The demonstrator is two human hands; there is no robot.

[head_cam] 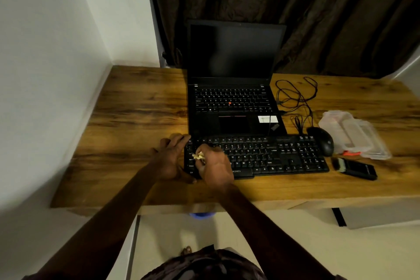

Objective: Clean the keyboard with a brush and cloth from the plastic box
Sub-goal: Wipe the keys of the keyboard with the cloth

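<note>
A black external keyboard (272,157) lies on the wooden desk (136,120) in front of an open laptop. My left hand (170,157) rests flat against the keyboard's left end, fingers spread along its edge. My right hand (213,166) is over the left keys and pinches a small brush with pale bristles (198,156); the bristles touch the keys. A clear plastic box (354,134) sits at the right of the desk, with something orange at its front edge. I see no cloth.
The black laptop (231,98) stands open behind the keyboard, screen dark. A black mouse (322,143) and tangled cables (295,98) lie to its right. A dark flat object (354,168) lies near the front right. A wall bounds the desk's left side.
</note>
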